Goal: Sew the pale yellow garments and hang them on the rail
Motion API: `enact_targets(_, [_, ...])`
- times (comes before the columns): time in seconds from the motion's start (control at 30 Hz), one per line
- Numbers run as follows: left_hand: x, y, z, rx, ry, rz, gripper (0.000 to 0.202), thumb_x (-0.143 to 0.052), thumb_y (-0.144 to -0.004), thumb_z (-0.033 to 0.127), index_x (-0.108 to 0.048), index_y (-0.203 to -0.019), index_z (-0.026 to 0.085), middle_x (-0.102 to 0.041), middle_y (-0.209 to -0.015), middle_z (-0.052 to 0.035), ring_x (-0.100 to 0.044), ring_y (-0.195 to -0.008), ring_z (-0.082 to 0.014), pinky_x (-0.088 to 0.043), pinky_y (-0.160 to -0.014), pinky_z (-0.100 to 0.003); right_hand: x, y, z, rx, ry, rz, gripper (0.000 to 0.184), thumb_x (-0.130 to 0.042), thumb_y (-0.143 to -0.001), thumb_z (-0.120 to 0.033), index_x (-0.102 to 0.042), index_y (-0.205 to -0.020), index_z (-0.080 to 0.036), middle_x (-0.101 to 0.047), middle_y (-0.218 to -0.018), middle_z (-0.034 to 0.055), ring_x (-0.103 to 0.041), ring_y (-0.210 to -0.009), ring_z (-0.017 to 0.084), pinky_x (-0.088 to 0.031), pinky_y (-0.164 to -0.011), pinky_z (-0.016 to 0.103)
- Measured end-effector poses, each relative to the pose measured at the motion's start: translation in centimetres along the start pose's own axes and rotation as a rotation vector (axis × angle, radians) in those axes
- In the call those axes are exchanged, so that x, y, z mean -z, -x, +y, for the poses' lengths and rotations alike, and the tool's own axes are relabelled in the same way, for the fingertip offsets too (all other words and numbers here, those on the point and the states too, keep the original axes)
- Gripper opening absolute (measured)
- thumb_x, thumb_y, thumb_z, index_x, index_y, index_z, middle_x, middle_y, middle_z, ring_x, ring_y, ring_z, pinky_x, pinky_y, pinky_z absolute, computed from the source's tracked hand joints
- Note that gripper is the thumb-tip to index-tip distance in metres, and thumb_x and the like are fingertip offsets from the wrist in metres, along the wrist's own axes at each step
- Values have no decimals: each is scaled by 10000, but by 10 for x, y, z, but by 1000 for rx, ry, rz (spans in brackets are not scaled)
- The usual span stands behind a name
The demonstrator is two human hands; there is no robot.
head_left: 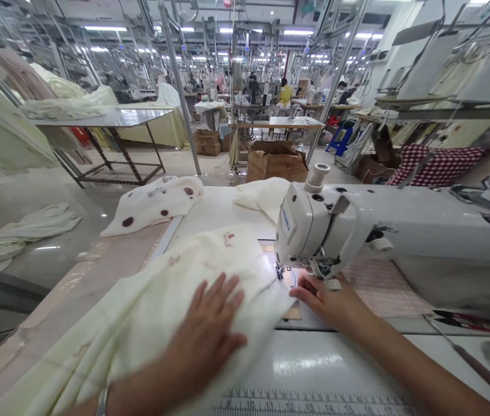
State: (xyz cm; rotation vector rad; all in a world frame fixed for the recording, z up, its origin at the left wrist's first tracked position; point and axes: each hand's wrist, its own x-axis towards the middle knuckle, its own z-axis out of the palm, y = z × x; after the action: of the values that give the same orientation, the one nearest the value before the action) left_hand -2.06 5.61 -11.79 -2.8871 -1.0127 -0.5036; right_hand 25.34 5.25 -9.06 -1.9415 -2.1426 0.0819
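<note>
A cream fabric [223,254] with faint reddish prints spreads over the sewing table, its right edge reaching under the presser foot [279,271] of a white sewing machine [301,225]. My left hand [214,318] lies flat on this fabric with the fingers spread. Just right of the needle area is my right hand [320,294], its thumb and fingers curled close together beside the fabric's edge. Whether anything sits between those fingertips cannot be made out. A small lamp lights the spot at the needle.
A ruler strip [305,401] runs along the table's front edge. Scissors with red handles [474,322] and a thin tool [457,349] lie at right. Spotted white fabric [153,205] rests at back left. Beyond stand a cardboard box [275,164] and a metal table [119,117].
</note>
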Motion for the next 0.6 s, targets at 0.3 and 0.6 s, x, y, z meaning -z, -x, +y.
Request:
enact_targets(0.3, [12, -44, 49, 9, 409, -31, 245, -479, -878, 230, -511, -1117, 185, -584, -1181, -79, -473, -1187, -212, -290, -1081, -461, -1, 7, -7, 32, -238, 3, 184, -492, -834, -346, -532, -700, -227, -621, -647, -44, -594, -586, 118, -466, -553, 214])
enact_targets(0.6, [5, -61, 25, -55, 268, -122, 342, -491, -895, 333, -460, -1207, 196, -485, -1310, -83, -410, -1235, -243, -305, -1048, -497, 16, 16, 3, 93, -136, 203, 317, -366, -884, -297, -660, -899, -181, -683, -929, 114, -643, -881, 264, -526, -747, 404])
